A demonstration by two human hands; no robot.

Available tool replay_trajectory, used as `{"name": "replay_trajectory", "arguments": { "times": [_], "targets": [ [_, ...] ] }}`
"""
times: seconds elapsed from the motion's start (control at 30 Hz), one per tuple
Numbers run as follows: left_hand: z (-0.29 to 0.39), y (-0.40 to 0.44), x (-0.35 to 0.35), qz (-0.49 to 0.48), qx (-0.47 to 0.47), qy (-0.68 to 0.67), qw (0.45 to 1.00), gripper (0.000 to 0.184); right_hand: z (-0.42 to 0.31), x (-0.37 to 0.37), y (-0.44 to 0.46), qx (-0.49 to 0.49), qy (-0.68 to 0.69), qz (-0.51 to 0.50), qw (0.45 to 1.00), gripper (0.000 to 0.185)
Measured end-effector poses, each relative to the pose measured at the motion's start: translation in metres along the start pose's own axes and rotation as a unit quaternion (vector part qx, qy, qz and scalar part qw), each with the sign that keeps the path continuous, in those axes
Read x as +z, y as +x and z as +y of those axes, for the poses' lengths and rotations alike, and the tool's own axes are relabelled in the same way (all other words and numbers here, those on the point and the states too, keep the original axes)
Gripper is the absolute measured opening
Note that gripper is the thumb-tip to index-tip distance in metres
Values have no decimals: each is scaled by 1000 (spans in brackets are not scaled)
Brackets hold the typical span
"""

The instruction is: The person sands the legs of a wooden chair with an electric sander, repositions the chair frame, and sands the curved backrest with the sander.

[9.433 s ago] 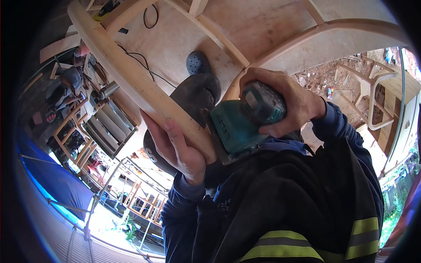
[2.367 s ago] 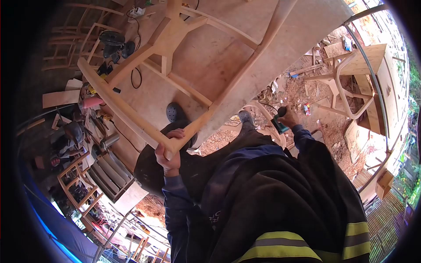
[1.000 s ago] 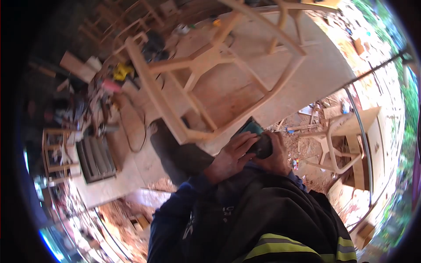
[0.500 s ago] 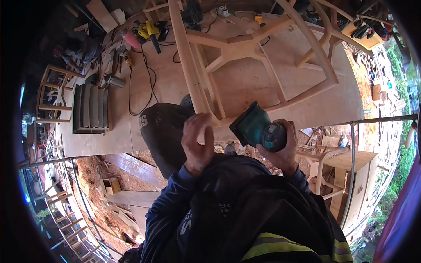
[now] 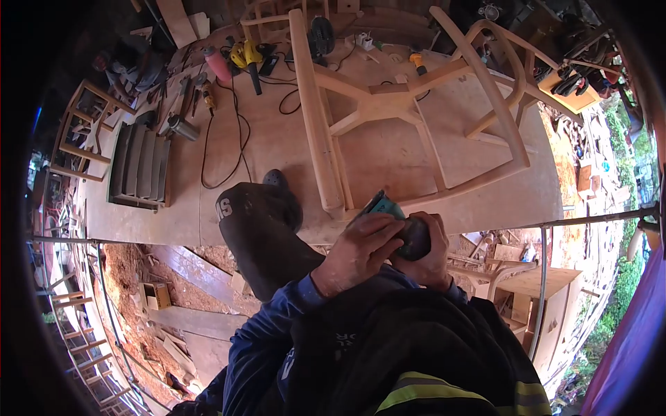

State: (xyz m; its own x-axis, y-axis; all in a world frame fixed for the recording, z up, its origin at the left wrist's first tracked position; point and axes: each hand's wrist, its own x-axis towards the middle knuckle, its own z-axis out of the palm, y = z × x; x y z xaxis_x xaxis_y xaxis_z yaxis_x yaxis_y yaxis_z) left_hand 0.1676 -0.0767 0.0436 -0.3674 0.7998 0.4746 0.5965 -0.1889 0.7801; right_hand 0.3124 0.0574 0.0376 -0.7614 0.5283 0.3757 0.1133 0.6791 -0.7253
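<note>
A teal and dark palm sander is held close to my body at the near edge of the worktop. My right hand wraps round its dark rounded body. Across its other side lies my left hand, fingers closed over the teal part and covering much of it. Just beyond the sander stands a bare wooden chair frame, with curved rails and a cross-shaped brace. The sander's pad faces away and cannot be seen well.
My raised leg rests on the plywood worktop. A box of grey sheets, a metal flask, a yellow blower and cables lie to the left. A metal rail runs at right. Another person is at far left.
My left hand has moved right onto the sander and closed on it. The sander has turned and come nearer my body. The view has shifted slightly.
</note>
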Motion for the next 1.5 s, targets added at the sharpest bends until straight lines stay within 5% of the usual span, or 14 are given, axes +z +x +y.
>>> {"name": "replay_trajectory", "arguments": {
  "times": [0.57, 0.77, 0.87, 0.97, 1.1, 1.23, 1.33, 1.5],
  "targets": [
    [-21, 1, 52, -142, -52, -97, 984, 39, 13, -17, -37, 152, -51, 67, 985, 75],
    [-12, 3, 46, -200, -102, -34, 974, 46, 50, -14, -45, 215, -27, -8, 976, 73],
    [-2, 8, 15, -193, -36, 1, 981, 48, 81, 2, -56, 205, -29, -64, 976, 73],
    [-11, 10, -25, -54, 74, 87, 992, 48, 109, 40, -67, 184, -37, -125, 974, 78],
    [-55, 33, -91, 124, 35, 178, 976, 41, 128, 106, -75, 135, -24, -237, 962, 77],
    [-106, 83, -144, 324, -170, -51, 929, 31, 118, 182, -77, 188, 9, -292, 938, 76],
    [-159, 77, -175, 445, -165, -167, 864, 24, 130, 265, -82, 189, 8, -246, 950, 78],
    [-166, 62, -200, 532, -235, -275, 766, 16, 124, 386, -43, 330, -16, -219, 918, 75]
  ]
}}
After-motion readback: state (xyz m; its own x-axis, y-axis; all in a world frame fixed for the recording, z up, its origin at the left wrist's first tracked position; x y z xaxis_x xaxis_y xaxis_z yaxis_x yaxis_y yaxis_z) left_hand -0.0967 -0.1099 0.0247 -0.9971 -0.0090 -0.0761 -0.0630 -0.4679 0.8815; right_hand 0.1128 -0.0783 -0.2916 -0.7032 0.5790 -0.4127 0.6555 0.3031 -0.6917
